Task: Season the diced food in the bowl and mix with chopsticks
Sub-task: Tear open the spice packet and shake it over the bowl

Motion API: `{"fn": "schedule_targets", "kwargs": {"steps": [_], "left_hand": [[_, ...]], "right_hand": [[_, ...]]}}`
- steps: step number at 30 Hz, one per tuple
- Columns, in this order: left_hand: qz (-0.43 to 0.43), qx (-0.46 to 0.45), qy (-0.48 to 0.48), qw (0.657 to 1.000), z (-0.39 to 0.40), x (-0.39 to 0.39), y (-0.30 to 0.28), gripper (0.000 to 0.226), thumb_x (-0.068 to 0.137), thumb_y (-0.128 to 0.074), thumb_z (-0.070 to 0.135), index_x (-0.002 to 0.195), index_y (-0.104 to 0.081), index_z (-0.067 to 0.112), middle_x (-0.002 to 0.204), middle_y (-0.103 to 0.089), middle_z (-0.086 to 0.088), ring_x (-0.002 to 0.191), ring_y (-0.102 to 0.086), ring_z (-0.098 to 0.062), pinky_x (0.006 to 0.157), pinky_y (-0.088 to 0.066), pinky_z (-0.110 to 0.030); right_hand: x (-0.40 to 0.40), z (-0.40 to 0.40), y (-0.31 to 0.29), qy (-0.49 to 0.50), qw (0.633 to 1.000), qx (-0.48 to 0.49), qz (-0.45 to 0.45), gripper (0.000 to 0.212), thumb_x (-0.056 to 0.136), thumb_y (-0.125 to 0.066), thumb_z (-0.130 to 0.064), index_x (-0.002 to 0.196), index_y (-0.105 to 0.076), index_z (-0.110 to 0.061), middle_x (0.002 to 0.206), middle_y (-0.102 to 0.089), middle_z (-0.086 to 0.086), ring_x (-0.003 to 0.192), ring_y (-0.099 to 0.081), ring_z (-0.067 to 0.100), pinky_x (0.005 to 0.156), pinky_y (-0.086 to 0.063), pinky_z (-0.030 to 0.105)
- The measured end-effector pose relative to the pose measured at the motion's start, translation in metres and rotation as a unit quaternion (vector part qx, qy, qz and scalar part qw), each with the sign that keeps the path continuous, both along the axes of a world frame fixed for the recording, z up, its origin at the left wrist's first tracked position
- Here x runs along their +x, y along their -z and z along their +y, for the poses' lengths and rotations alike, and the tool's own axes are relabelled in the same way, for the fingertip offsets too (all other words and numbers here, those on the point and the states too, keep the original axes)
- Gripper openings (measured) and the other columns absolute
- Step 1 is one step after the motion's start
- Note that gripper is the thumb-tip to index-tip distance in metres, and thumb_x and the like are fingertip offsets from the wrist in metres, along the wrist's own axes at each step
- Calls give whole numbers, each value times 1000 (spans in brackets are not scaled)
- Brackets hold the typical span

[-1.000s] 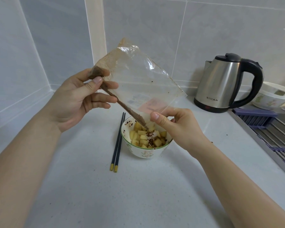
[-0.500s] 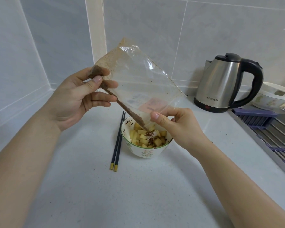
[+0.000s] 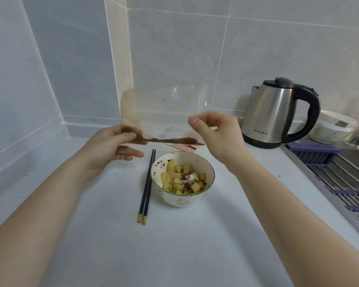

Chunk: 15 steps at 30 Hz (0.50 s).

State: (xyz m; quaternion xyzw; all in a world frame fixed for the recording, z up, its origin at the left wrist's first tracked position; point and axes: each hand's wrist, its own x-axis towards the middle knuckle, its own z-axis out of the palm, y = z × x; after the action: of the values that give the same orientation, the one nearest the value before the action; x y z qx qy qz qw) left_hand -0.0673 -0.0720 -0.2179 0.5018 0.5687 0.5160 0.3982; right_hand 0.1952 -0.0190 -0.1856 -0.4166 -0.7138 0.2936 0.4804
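Observation:
A white flowered bowl (image 3: 180, 200) stands on the counter and holds yellow diced food (image 3: 175, 181) topped with red-brown seasoning and a white patch. Left of it lie dark blue chopsticks (image 3: 147, 187) with yellow tips. Above and behind the bowl, a clear plastic seasoning bag (image 3: 166, 108) is held level, with a line of brown powder along its lower edge. My left hand (image 3: 110, 148) pinches the bag's lower left corner. My right hand (image 3: 218, 133) pinches its right edge between thumb and curled fingers.
A steel kettle (image 3: 272, 112) with a black handle stands at the back right. Beside it sit a white lidded container (image 3: 332, 129) and a sink drain rack (image 3: 340, 175) along the right edge. Tiled walls meet in a corner behind the counter.
The bag was tilted steeply with its lower corner over the bowl. Now both hands hold it level, and it has lifted away from the bowl. My right hand has risen.

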Motion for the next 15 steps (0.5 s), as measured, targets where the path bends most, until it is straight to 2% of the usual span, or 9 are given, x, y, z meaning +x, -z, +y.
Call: {"fn": "schedule_targets", "kwargs": {"steps": [3, 5, 7, 10, 12, 15], "left_hand": [[55, -67, 4, 996, 5, -5, 14, 19, 105, -55, 16, 117, -70, 15, 106, -82, -5, 85, -76, -25, 70, -46, -33], [79, -86, -6, 993, 6, -8, 16, 20, 105, -55, 21, 120, -70, 19, 104, -82, 1, 90, -72, -22, 74, -44, -34], [97, -101, -13, 990, 5, -10, 16, 21, 104, -58, 27, 118, -71, 21, 106, -81, 7, 98, -68, -18, 82, -44, -34], [113, -109, -28, 987, 4, -13, 17, 24, 99, -64, 35, 119, -73, 26, 117, -76, 12, 112, -66, -12, 89, -46, -30], [110, -101, -35, 988, 5, -13, 17, 29, 99, -65, 33, 126, -70, 27, 125, -71, 10, 115, -63, -10, 90, -45, -27], [90, -73, -63, 991, 10, -13, 17, 42, 100, -63, 26, 142, -59, 25, 132, -66, 4, 121, -60, -13, 96, -40, -28]], "right_hand": [[-17, 12, -19, -6, 998, 15, -64, 22, 93, -69, -44, 84, -75, -25, 81, -73, -7, 82, -68, 21, 77, -56, 37], [-30, 13, -33, -10, 991, 68, -111, 23, 93, -68, -46, 81, -73, -28, 77, -68, -15, 76, -63, 9, 70, -51, 29], [-42, 13, -47, -9, 985, 124, -118, 20, 93, -67, -46, 83, -74, -29, 78, -68, -18, 75, -58, 2, 68, -46, 23], [-54, 19, -61, -6, 973, 182, -145, 20, 93, -67, -45, 89, -76, -28, 80, -71, -16, 76, -59, 8, 76, -49, 29], [-53, 27, -64, -3, 958, 207, -201, 20, 94, -66, -45, 93, -77, -28, 78, -65, -20, 81, -57, 10, 83, -47, 32], [-44, 32, -73, 7, 942, 248, -228, 21, 96, -64, -45, 96, -76, -28, 78, -60, -24, 89, -54, 12, 82, -40, 31]]}}
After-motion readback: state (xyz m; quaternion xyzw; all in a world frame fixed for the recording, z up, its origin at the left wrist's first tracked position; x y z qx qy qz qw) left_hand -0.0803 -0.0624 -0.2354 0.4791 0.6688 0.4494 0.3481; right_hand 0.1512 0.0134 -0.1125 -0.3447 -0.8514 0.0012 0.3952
